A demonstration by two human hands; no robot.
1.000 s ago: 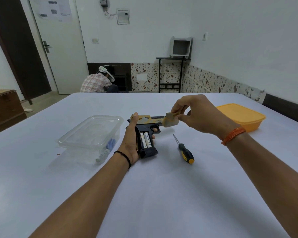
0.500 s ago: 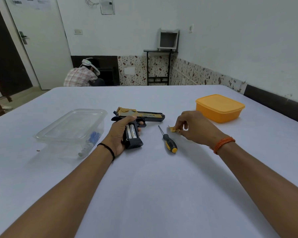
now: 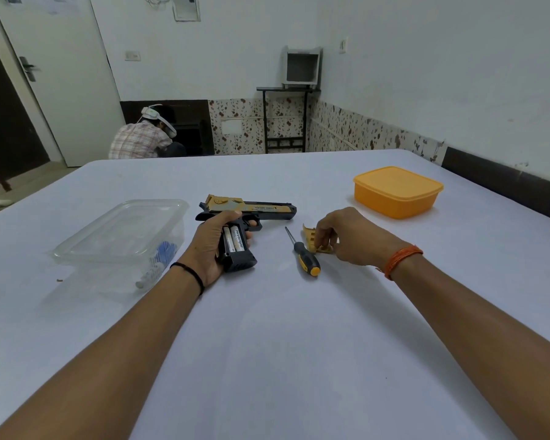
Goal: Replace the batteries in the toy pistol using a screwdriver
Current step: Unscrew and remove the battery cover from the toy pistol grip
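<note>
— What's each hand got?

— The left hand [image 3: 215, 246] is wrapped round the grip of the toy pistol [image 3: 246, 214], which lies on its side on the table [image 3: 283, 344], barrel pointing right. The grip is uncovered, and two batteries [image 3: 234, 239] sit side by side in it. The right hand [image 3: 346, 238] pinches the tan battery cover [image 3: 313, 239], resting it on the table.

— And the screwdriver?

— The screwdriver [image 3: 302, 254] lies loose between the pistol and the cover, tip pointing away, touching neither hand.

— So which step is this?

— Cover off and being set aside, I'd say. Next the right hand needs to let go and pry those two cells out. Fresh ones may be in the clear box [image 3: 121, 236] on the left; I can't tell what's in it. The orange box [image 3: 397, 192] sits far right, lid on.
</note>
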